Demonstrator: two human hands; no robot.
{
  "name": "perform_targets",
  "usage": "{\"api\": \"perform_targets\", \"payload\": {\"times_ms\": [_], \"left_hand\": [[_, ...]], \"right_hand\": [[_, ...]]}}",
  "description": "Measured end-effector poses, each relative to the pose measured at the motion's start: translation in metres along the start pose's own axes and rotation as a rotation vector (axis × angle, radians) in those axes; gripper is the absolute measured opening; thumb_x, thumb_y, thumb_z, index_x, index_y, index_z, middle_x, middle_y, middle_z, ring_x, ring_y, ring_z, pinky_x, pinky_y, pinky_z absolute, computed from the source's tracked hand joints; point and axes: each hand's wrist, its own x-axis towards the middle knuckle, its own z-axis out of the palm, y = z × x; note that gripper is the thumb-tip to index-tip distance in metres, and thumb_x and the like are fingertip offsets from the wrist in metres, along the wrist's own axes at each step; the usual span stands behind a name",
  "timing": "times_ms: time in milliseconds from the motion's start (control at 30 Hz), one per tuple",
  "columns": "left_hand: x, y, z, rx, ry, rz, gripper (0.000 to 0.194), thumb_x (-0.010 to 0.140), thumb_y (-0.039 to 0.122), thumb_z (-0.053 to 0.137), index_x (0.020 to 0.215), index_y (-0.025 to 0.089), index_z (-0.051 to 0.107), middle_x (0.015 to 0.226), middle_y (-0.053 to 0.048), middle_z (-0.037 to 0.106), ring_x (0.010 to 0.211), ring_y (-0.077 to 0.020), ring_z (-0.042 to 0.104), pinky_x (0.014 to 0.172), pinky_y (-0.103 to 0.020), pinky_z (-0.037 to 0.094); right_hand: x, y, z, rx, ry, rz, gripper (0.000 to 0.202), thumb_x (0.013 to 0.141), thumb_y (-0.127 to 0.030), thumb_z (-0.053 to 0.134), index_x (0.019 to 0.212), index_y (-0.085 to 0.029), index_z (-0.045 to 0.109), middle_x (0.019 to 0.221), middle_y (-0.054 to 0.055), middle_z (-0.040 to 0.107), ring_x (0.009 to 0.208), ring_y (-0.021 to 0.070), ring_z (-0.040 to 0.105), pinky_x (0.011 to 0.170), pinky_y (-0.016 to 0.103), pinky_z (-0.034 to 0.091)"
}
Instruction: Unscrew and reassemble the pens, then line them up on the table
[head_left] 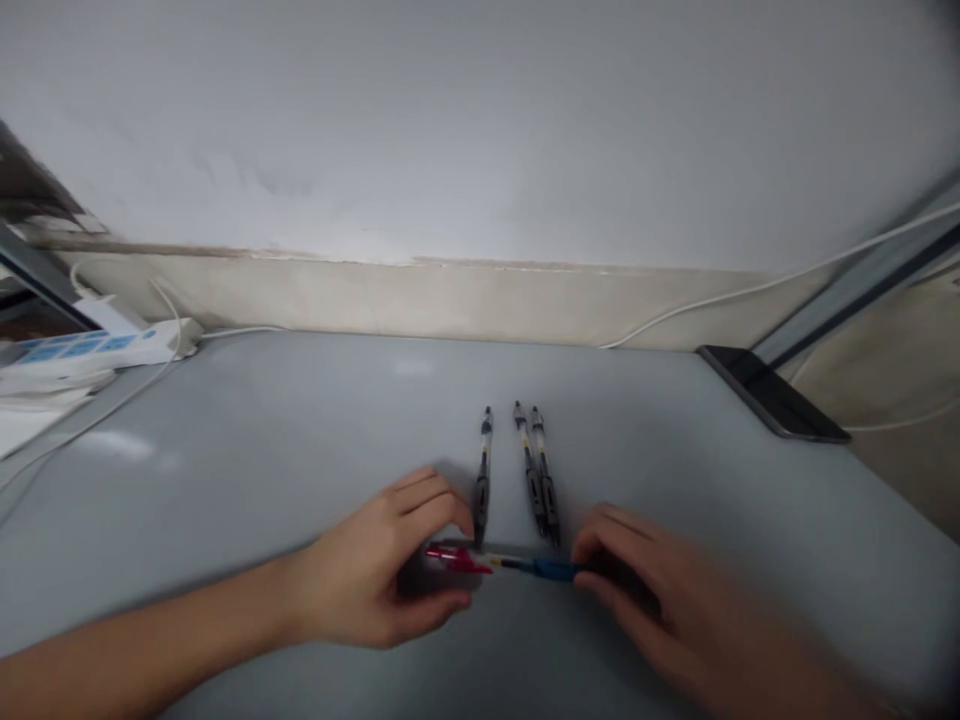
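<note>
A pen (pixel 516 564) lies crosswise in front of me, with a red clip end on the left, a clear barrel and a blue grip on the right. My right hand (pixel 637 570) pinches the blue end between thumb and fingertips; this hand is partly blurred. Around the red end, my left hand (pixel 397 560) holds its thumb and fingers apart, with a gap between them. Just beyond the hands, a black-gripped pen (pixel 483 480) points away from me on the table. To its right, two similar pens (pixel 538 475) lie side by side, nearly parallel.
The grey table (pixel 300 420) runs back to the wall (pixel 480 130). At the left edge sits a white power strip (pixel 105 345) with blue sockets and cables. A dark phone (pixel 772 393) lies at the right edge beside a metal post (pixel 862 280). A white cable (pixel 697 300) crosses behind.
</note>
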Motion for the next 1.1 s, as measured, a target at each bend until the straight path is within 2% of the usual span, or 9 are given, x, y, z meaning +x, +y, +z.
{"api": "perform_targets", "payload": {"times_ms": [100, 200, 333, 467, 600, 733, 833, 1000, 1100], "left_hand": [[0.0, -0.001, 0.001, -0.018, -0.026, 0.023, 0.026, 0.084, 0.017, 0.071, 0.109, 0.018, 0.062, 0.097, -0.008, 0.07, 0.09, -0.0235, 0.062, 0.083, -0.036, 0.05], [-0.002, -0.003, 0.004, -0.176, 0.039, -0.071, 0.013, 0.089, 0.018, 0.069, 0.102, 0.019, 0.066, 0.088, -0.005, 0.071, 0.077, -0.0175, 0.063, 0.07, -0.028, 0.05], [-0.004, -0.002, 0.006, -0.513, 0.188, -0.273, 0.01, 0.092, 0.026, 0.07, 0.097, 0.018, 0.07, 0.08, -0.002, 0.07, 0.07, -0.0137, 0.061, 0.064, -0.024, 0.047], [-0.003, -0.001, 0.009, -0.821, 0.194, -0.37, 0.019, 0.094, 0.036, 0.071, 0.097, 0.017, 0.073, 0.077, -0.003, 0.072, 0.069, -0.0128, 0.062, 0.065, -0.023, 0.049], [-0.004, 0.001, 0.011, -0.893, 0.183, -0.404, 0.028, 0.091, 0.044, 0.074, 0.091, 0.016, 0.074, 0.072, -0.003, 0.072, 0.064, -0.0115, 0.06, 0.062, -0.023, 0.048], [-0.005, 0.002, 0.012, -0.863, 0.169, -0.457, 0.034, 0.089, 0.047, 0.075, 0.081, 0.014, 0.069, 0.064, 0.0, 0.066, 0.058, -0.0099, 0.055, 0.058, -0.022, 0.043], [-0.004, 0.002, 0.012, -0.841, 0.154, -0.457, 0.03, 0.088, 0.043, 0.076, 0.084, 0.013, 0.07, 0.067, 0.0, 0.065, 0.06, -0.0094, 0.053, 0.057, -0.021, 0.041], [-0.001, -0.002, 0.012, -0.852, 0.147, -0.433, 0.019, 0.087, 0.032, 0.077, 0.092, 0.014, 0.072, 0.072, -0.002, 0.068, 0.065, -0.0106, 0.057, 0.061, -0.021, 0.044], [0.0, -0.003, 0.011, -0.855, 0.169, -0.458, 0.016, 0.085, 0.028, 0.077, 0.088, 0.014, 0.071, 0.069, -0.001, 0.067, 0.062, -0.01, 0.056, 0.059, -0.02, 0.043]], "right_hand": [[0.001, -0.003, -0.002, 0.06, 0.023, 0.027, 0.012, 0.095, -0.02, 0.053, 0.089, -0.026, 0.063, 0.08, 0.002, 0.075, 0.067, 0.0228, 0.072, 0.06, 0.035, 0.055], [0.002, -0.008, -0.004, 0.162, -0.003, 0.077, 0.013, 0.095, -0.026, 0.052, 0.087, -0.027, 0.062, 0.076, 0.0, 0.073, 0.066, 0.0213, 0.069, 0.058, 0.031, 0.051], [-0.001, -0.01, 0.0, 0.597, -0.229, 0.233, 0.014, 0.096, -0.037, 0.056, 0.092, -0.027, 0.064, 0.064, -0.004, 0.062, 0.055, 0.0148, 0.056, 0.05, 0.023, 0.042], [-0.006, -0.008, 0.009, 0.926, -0.414, 0.383, 0.03, 0.096, -0.052, 0.059, 0.101, -0.025, 0.071, 0.062, -0.005, 0.059, 0.047, 0.0082, 0.04, 0.044, 0.017, 0.029], [-0.004, -0.012, 0.014, 0.794, -0.467, 0.421, 0.026, 0.093, -0.043, 0.061, 0.082, -0.021, 0.071, 0.053, -0.005, 0.055, 0.042, 0.0091, 0.039, 0.04, 0.018, 0.027], [-0.002, -0.016, 0.015, 0.507, -0.29, 0.299, 0.013, 0.083, -0.031, 0.061, 0.074, -0.023, 0.066, 0.056, -0.003, 0.06, 0.052, 0.0152, 0.056, 0.049, 0.023, 0.041], [-0.002, -0.014, 0.016, 0.378, -0.183, 0.24, 0.009, 0.078, -0.026, 0.06, 0.069, -0.025, 0.059, 0.055, -0.004, 0.061, 0.052, 0.0166, 0.058, 0.05, 0.026, 0.042], [-0.004, -0.013, 0.014, 0.624, -0.261, 0.365, 0.022, 0.078, -0.026, 0.068, 0.076, -0.028, 0.046, 0.053, -0.007, 0.06, 0.045, 0.0133, 0.052, 0.041, 0.021, 0.035], [-0.002, -0.016, 0.01, 0.747, -0.414, 0.449, 0.026, 0.088, -0.05, 0.062, 0.083, -0.025, 0.054, 0.059, -0.003, 0.064, 0.047, 0.0117, 0.051, 0.044, 0.021, 0.038]]}}
